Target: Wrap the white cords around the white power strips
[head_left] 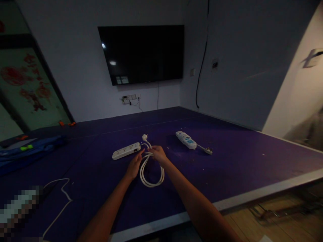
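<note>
A white power strip (126,151) lies on the purple table, and its white cord (152,185) hangs in loops between my hands. My right hand (158,154) is closed around the gathered cord near the top of the coil. Close by on the left, my left hand (135,164) has its fingers on the cord beside the strip's end; the fingertips are partly hidden, but they look pressed together on it. Just beyond my hands the cord's white plug (144,137) sticks up.
To the right lies a second white power strip (186,139) with cord wrapped around it and its plug (208,151) at one end. A thin white cable (66,193) runs along the left. Blue fabric (32,148) lies at far left. A television (143,53) hangs on the wall.
</note>
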`<state>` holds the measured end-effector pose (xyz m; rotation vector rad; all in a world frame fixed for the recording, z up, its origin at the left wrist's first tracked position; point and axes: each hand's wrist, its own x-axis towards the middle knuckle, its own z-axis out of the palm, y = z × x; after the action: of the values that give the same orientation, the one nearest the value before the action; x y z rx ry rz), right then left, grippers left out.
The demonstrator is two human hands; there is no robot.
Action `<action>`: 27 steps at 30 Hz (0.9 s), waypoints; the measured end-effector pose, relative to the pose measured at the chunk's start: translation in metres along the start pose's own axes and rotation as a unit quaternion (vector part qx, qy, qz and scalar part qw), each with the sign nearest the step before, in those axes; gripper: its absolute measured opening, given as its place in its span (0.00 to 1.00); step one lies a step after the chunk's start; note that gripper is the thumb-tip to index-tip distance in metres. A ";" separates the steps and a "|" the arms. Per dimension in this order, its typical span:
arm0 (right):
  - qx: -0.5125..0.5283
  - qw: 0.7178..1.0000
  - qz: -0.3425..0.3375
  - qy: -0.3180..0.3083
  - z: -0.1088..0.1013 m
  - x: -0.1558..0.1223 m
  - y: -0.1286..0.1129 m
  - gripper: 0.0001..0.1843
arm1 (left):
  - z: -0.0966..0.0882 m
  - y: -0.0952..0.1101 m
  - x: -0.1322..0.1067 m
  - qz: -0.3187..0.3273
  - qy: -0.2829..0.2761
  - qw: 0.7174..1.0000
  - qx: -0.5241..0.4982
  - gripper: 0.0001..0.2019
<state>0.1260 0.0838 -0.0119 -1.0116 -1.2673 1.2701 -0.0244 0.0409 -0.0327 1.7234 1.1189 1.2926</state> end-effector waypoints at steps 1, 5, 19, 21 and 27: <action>0.010 1.000 -0.003 0.007 0.000 0.000 0.000 0.10 | 0.000 0.002 -0.001 -0.024 -0.003 0.999 -0.042 0.31; 0.032 0.999 -0.005 0.028 0.001 -0.001 -0.002 0.12 | 0.002 0.012 -0.005 -0.066 -0.028 0.989 -0.131 0.30; 0.048 0.997 -0.049 0.046 -0.004 0.002 -0.007 0.14 | 0.010 0.022 -0.014 -0.162 -0.045 0.962 -0.213 0.35; 0.053 0.997 -0.042 0.047 -0.005 0.003 -0.005 0.13 | 0.012 0.023 -0.016 -0.181 -0.054 0.951 -0.244 0.34; 0.068 0.995 -0.020 0.070 -0.008 0.010 0.002 0.11 | 0.015 0.026 -0.019 -0.198 -0.092 0.925 -0.311 0.30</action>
<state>0.1322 0.0947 -0.0138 -0.9546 -1.0744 1.2162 -0.0070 0.0133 -0.0203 1.0530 0.7758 1.0486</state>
